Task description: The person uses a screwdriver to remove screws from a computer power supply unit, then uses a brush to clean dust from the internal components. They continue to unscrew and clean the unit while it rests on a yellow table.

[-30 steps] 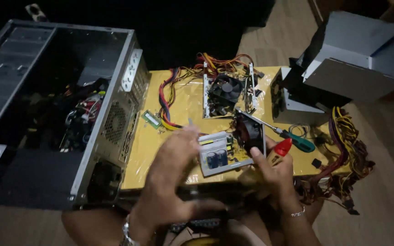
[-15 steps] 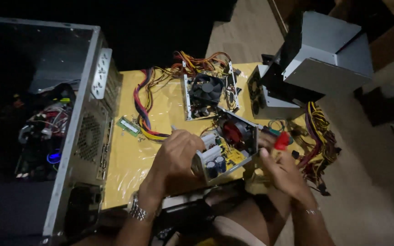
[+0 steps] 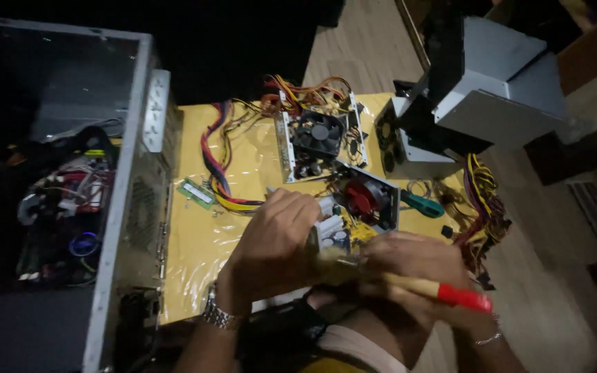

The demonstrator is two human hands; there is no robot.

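Gripping the opened power supply unit (image 3: 354, 214) at its near-left corner, the left hand (image 3: 278, 238) curls closed over the casing edge. The unit sits on the yellow table (image 3: 195, 242), its long axis running from about 7 to 1 o'clock, fan end farthest from the person. The right hand (image 3: 409, 266) lies at 4 o'clock of the unit, closed around a brush (image 3: 416, 287) with a red-tipped handle; bristles point toward 9 o'clock, touching the circuit board's near end. A green-handled screwdriver (image 3: 419, 204) lies at 3 o'clock.
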